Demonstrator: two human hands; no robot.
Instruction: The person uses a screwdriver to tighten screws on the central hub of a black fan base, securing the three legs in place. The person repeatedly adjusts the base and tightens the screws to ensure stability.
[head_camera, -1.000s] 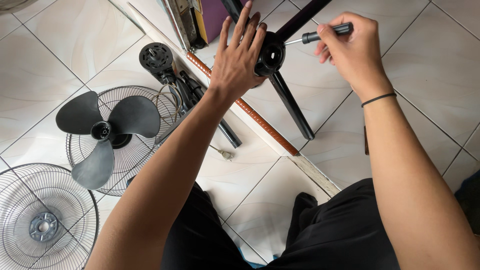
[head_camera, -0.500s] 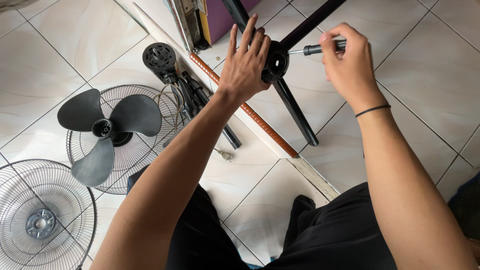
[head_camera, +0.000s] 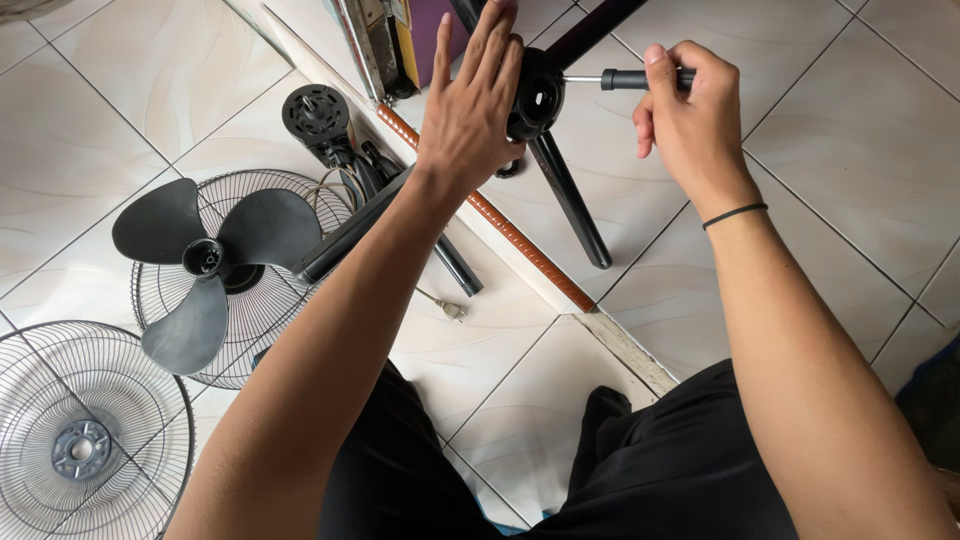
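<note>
Head view, right hand (head_camera: 690, 120) gripping screwdriver (head_camera: 640, 78)

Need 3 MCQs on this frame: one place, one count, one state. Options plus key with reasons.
1. Where does the black three-bladed plastic fan blade lie?
A. on a round wire grille
B. on the person's lap
C. against the purple box

2. How many wire grilles show on the tiled floor?
A. one
B. two
C. four

3. What is the right hand doing?
A. resting open on the floor
B. gripping a black-handled screwdriver
C. holding the fan blade

Key: 1 A, grille wires ring the blade. 2 B, a second grille lies at lower left. 3 B, fingers wrap the handle, shaft pointing into the black stand hub that the left hand steadies.
</note>
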